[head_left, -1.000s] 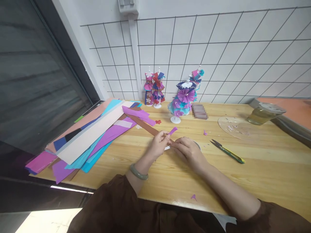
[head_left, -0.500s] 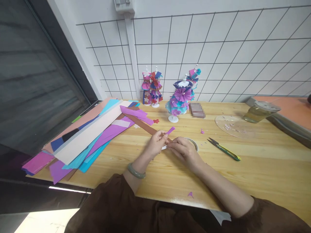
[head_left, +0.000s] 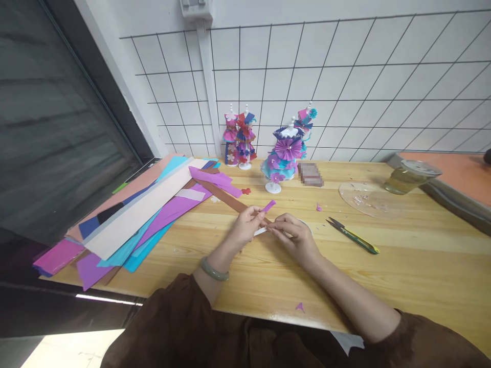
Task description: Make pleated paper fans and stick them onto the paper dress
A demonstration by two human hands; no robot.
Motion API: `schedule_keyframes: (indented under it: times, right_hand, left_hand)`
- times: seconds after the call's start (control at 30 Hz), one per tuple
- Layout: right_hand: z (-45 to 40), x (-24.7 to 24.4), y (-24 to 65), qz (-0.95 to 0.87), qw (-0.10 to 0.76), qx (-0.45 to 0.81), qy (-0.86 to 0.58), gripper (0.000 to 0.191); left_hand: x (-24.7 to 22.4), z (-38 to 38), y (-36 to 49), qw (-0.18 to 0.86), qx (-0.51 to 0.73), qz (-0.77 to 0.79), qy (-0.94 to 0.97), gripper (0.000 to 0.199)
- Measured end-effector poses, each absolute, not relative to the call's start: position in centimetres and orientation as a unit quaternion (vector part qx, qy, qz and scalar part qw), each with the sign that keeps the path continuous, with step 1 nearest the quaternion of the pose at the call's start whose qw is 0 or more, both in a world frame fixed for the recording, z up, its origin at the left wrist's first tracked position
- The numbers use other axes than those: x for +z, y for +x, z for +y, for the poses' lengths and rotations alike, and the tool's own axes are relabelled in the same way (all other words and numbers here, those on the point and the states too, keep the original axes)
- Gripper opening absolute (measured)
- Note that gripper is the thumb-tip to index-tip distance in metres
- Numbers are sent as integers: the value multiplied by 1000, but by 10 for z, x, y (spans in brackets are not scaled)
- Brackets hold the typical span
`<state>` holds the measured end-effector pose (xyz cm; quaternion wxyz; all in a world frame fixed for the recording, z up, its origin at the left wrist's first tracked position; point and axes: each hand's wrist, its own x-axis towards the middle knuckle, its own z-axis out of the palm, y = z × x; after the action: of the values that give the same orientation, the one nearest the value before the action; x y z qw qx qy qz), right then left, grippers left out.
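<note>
My left hand (head_left: 245,227) is closed in a pinch on a narrow purple paper strip (head_left: 269,205), whose end sticks up past the thumb and forefinger. Close beside it, my right hand (head_left: 295,237) has its fingertips pinched at the end of a thin white strip (head_left: 260,232), which slants down to the left beneath the left fingers. What else lies between the fingertips is hidden. Behind the right hand a tape roll (head_left: 307,224) lies on the table, almost wholly covered. A brown paper strip (head_left: 226,196) runs under the hands from the upper left.
Coloured paper sheets (head_left: 141,209) pile up at left. Small dress stands (head_left: 240,135) and a larger one (head_left: 286,153) line the back. Green-handled thread snips (head_left: 353,236) lie at right, near a clear dish (head_left: 360,199) and a lidded cup (head_left: 408,179). Purple scraps (head_left: 300,307) dot the table.
My right hand has shifted slightly and its fingers have moved, showing more of the white strip and hiding most of the tape roll. The left hand keeps its pinch.
</note>
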<state>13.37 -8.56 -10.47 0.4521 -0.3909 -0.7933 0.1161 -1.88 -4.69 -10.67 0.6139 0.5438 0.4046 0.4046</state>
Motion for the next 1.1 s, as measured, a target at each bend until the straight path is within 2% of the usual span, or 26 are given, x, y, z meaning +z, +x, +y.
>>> schedule_keyframes:
  times: [0.3,0.5,0.7,1.1]
  right_hand:
    - [-86,-102,134,-761,475,150,-416,15]
    - [-86,-105,135,-791,445,128,-401,21]
    - [-86,-105,135,-806,431,97,-395,18]
    - [-88,-101,133,-784,444,148,-407,22]
  left_hand:
    - [-106,-47,-18,619,409,405,534,30]
    - [-106,-47,-19,611,406,417,536,33]
    - [-103,-49,-19,616,397,415,540,33]
    - [-104,-48,-18,614,405,415,535,34]
